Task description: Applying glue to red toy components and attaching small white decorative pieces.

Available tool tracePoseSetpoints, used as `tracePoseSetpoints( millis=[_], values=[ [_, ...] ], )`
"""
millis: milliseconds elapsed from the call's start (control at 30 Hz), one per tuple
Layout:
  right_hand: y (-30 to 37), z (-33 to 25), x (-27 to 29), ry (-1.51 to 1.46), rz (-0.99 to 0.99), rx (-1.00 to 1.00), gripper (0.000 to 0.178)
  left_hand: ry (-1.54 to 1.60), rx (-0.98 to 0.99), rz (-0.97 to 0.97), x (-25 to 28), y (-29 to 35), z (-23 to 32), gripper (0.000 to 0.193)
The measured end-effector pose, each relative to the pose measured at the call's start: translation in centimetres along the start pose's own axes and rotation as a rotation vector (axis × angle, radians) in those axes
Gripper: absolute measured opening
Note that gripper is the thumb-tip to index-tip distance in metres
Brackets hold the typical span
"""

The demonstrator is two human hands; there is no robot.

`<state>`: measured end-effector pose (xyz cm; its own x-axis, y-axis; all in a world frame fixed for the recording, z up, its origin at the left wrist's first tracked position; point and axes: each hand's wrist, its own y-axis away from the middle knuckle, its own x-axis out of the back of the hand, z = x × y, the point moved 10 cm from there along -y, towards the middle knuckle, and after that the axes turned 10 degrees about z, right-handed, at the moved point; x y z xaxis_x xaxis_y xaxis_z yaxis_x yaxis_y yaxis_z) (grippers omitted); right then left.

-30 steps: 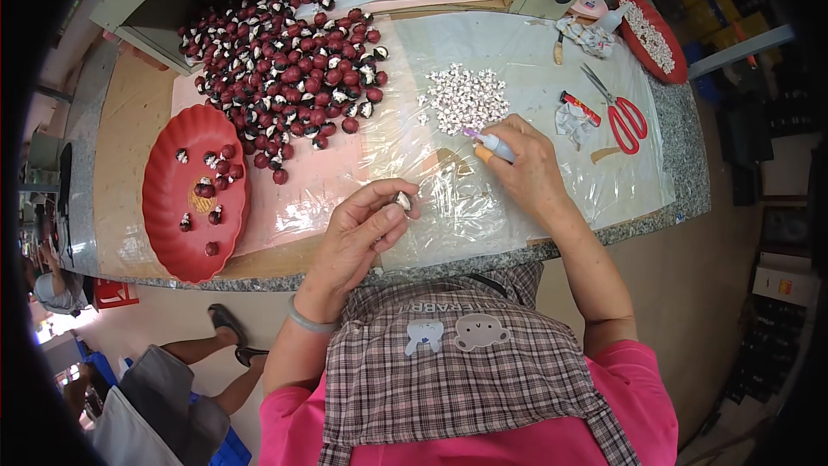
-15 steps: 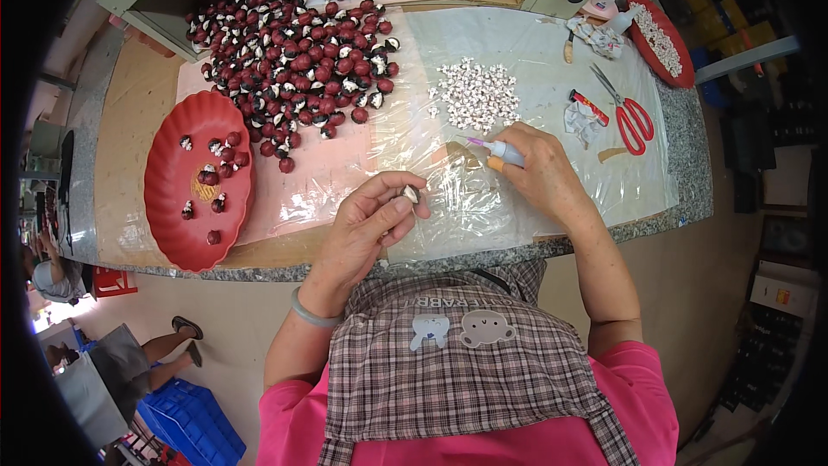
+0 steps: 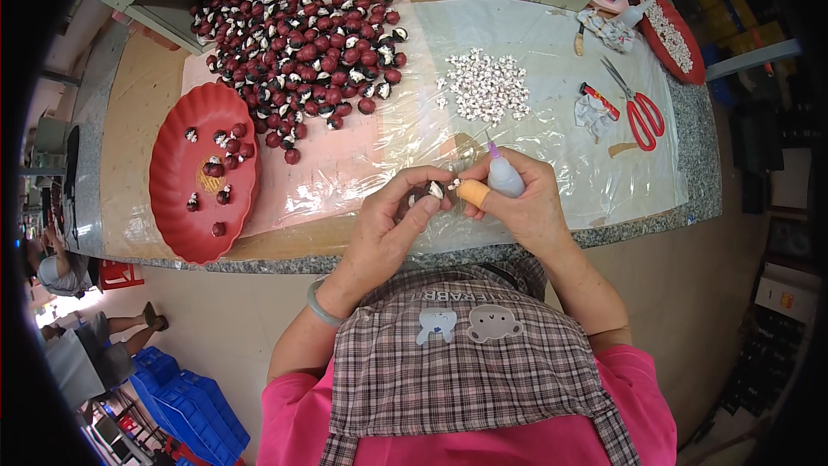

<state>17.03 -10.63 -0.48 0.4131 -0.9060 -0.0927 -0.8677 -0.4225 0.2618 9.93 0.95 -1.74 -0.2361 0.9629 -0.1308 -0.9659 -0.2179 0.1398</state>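
My left hand [image 3: 390,226] pinches a small dark red bead with a white patch [image 3: 435,192] at the table's near edge. My right hand [image 3: 520,204] holds a small glue bottle with a purple tip [image 3: 502,174] pointing up; its thumb, capped in an orange cot, touches the bead. A big heap of dark red and white beads [image 3: 302,39] lies at the back left. A pile of tiny white pieces [image 3: 486,84] sits just beyond my hands. A red scalloped tray [image 3: 177,198] on the left holds several beads.
Red-handled scissors [image 3: 640,112], a red tube [image 3: 599,100] and crumpled tissue [image 3: 592,116] lie at the right on the clear plastic sheet [image 3: 552,43]. A red dish of white pieces [image 3: 677,34] stands far right. Another person sits at the lower left beside blue crates [image 3: 185,406].
My right hand has come left from the table to meet the left hand, bringing the glue bottle upright beside the bead. The left hand stays put.
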Motion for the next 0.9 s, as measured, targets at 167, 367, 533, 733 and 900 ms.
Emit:
tracePoseSetpoints(
  millis=[167, 367, 533, 733, 900],
  values=[
    [0.2, 0.2, 0.0, 0.124, 0.039, 0.069, 0.009, -0.088, -0.101, 0.050, 0.1, 0.2, 0.6, 0.026],
    [0.5, 0.7, 0.3, 0.189, 0.096, 0.131, 0.010, -0.340, -0.135, 0.046, -0.1, 0.2, 1.6, 0.026],
    [1.1, 0.9, -0.1, 0.197, 0.142, 0.205, 0.011, -0.491, -0.411, 0.097, -0.6, 0.7, 3.5, 0.028],
    [1.1, 1.8, -0.2, 0.051, 0.133, 0.140, 0.008, -0.485, -0.489, 0.106, -0.7, 0.9, 4.0, 0.030],
    [0.7, 1.8, -0.7, -0.105, 0.035, 0.035, 0.013, 0.160, 0.077, 0.003, -0.2, 0.6, -0.5, 0.025]
  ],
)
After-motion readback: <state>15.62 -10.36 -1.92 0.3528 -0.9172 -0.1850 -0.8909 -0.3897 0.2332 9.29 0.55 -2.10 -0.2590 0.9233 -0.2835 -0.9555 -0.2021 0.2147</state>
